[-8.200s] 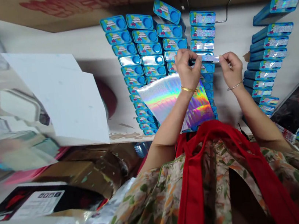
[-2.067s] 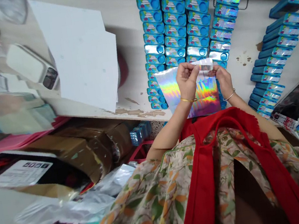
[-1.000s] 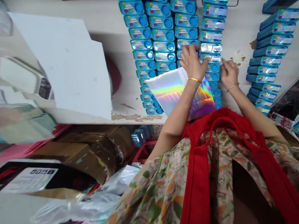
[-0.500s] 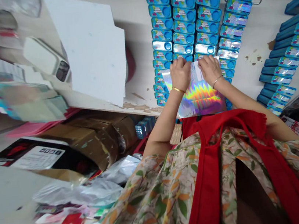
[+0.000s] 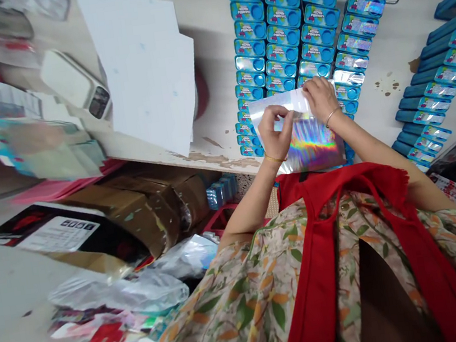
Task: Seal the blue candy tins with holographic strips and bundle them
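A shiny rainbow holographic sticker sheet (image 5: pixel 313 145) lies over the near ends of the rows of blue boxes, in front of my red apron. At the sheet's upper right edge, my right hand (image 5: pixel 320 100) has its fingers curled and closed on it. My left hand (image 5: pixel 276 133) is over the sheet's left part, thumb and forefinger pinched on a small shiny piece that looks like a sticker. Its exact outline is hard to make out against the sheet. Several blue boxes (image 5: pixel 283 19) with printed lettering stand in rows beyond my hands, and some carry shiny labels.
More blue boxes (image 5: pixel 450 57) form a row on the right. Large white sheets (image 5: pixel 145 64) lie left of centre, beside a white device with a small dark display (image 5: pixel 73 82). Cardboard boxes (image 5: pixel 144 211) and plastic bags (image 5: pixel 122 293) sit below the table edge at left.
My left hand has moved down and toward me from the sheet's upper edge, its fingers now pinched. The right hand stays at the edge. The view has shifted slightly.
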A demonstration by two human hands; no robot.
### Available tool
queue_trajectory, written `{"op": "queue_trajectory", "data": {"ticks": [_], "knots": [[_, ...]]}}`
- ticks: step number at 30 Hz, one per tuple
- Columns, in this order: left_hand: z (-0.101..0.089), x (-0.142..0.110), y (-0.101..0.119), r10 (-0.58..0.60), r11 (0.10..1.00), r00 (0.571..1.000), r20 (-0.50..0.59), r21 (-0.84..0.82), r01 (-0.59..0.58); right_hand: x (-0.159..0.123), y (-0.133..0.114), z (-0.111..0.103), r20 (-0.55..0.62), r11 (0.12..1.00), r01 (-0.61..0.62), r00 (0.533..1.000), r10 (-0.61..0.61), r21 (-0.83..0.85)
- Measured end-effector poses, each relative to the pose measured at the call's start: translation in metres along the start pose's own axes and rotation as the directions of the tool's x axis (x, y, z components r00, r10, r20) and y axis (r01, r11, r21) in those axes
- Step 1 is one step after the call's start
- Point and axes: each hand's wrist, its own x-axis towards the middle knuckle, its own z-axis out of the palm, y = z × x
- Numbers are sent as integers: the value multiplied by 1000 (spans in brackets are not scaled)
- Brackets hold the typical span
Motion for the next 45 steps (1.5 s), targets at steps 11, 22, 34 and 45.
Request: {"op": "queue_trajectory", "data": {"ticks": [11, 22, 34, 45], "knots": [[72, 4, 10, -413, 771, 911, 9, -530, 355, -81, -11, -39, -79, 631, -172, 934, 349, 756], [145, 12, 6, -245, 964, 968, 61, 117, 237, -80, 80, -70, -314, 933, -291, 884, 348, 214], [143, 19, 1, -285, 950, 953, 104, 162, 267, -94, 73, -37, -390, 948, -246, 868, 309, 204], [99, 34, -25, -84, 991, 980, 182, 121, 62, -80, 55, -63, -308, 959, -224, 937, 163, -175]]}}
